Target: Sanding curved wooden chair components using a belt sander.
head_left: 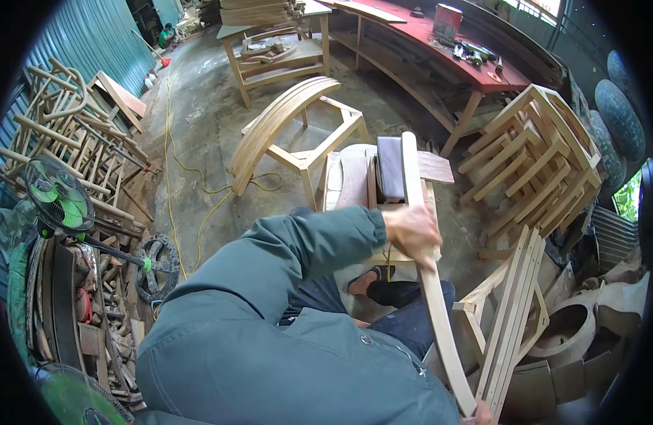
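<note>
A long, slightly curved strip of pale wood (443, 322) runs from the middle of the view down to the lower right. My left hand (413, 232) is closed around its upper part, with the sleeved arm reaching across my body. At the strip's lower end my right hand (484, 414) grips the wood, mostly cut off by the picture's edge. The strip's upper end lies along the right side of a dark grey sanding belt (390, 168), mounted on a wooden stand (338, 180). Whether wood and belt touch, I cannot tell.
Curved slats rest on a wooden frame (330, 152) ahead. Stacked chair frames (532, 156) stand right, near long strips (512, 319). A red-topped bench (411, 28) holds tools. At left are a fan (57, 195), piled chair parts (78, 120) and a yellow cord (169, 142). Someone crouches far off.
</note>
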{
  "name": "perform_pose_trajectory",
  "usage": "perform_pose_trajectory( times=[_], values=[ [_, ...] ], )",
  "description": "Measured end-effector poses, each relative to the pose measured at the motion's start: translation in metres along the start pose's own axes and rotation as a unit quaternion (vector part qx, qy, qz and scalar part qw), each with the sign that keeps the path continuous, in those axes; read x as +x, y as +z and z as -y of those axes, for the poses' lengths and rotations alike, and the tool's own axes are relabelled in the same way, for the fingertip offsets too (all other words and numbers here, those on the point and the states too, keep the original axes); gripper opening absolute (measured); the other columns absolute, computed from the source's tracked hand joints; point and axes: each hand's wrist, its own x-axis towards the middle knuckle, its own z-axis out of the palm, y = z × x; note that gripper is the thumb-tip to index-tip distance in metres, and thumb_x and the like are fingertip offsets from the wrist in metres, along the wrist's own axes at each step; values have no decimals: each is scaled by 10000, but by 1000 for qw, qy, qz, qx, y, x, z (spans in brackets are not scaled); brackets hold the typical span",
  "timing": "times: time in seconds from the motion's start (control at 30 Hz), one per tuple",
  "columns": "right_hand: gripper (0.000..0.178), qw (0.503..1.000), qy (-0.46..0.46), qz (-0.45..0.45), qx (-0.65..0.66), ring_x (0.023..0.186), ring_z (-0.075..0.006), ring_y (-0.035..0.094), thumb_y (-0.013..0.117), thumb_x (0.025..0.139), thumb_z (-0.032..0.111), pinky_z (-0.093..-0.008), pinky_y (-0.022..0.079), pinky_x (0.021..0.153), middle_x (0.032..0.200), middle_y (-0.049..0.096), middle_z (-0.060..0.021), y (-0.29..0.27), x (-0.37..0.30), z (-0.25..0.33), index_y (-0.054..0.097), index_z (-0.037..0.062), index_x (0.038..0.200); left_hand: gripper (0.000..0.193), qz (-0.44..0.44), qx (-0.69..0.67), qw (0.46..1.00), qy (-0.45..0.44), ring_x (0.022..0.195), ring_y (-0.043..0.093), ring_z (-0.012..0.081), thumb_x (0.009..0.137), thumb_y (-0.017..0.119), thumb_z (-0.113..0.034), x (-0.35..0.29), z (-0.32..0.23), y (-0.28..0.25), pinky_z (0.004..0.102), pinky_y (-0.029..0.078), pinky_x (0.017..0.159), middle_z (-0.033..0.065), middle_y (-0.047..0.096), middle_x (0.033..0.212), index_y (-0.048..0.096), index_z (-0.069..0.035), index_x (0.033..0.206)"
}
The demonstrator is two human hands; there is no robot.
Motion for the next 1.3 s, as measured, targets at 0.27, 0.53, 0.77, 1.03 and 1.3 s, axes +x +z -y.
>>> perform_pose_trajectory(
  times=[0.27,0.53,0.77,1.03,1.3],
  values=[
    [330,997,-19,-78,21,614,-368,598,749,780,361,-469,414,543,684,556,-151,56,-18,12,669,73,920,730,33,73,914,-398,1548,231,396,927,590,-520,-31,45,44,677,97,1226,272,344,1599,571,43,1391],
    [295,997,72,-14,33,721,-369,666,823,659,181,-453,517,651,768,648,-134,63,15,31,693,89,907,886,17,49,854,-517,1616,28,394,971,468,-458,-33,60,83,655,-16,1253,264,127,1715,182,71,1622],
    [396,995,46,23,90,776,-347,712,864,616,143,-431,562,700,855,709,-139,78,91,53,722,79,980,863,24,59,843,-535,1619,39,382,969,465,-420,-36,141,72,654,11,1259,236,127,1724,181,58,1629],
    [473,995,-14,2,95,734,-329,696,917,662,228,-433,543,655,819,682,-122,96,179,91,712,114,1072,802,2,101,844,-526,1608,67,418,988,471,-392,-50,259,64,692,20,1246,217,182,1717,221,19,1630],
    [644,997,-47,-45,43,708,-315,674,910,751,330,-437,524,624,784,630,-114,118,263,132,654,156,1316,739,-9,98,804,-586,1606,73,420,1015,419,-424,-34,359,40,680,73,1244,229,196,1705,258,-66,1641]
  ],
)
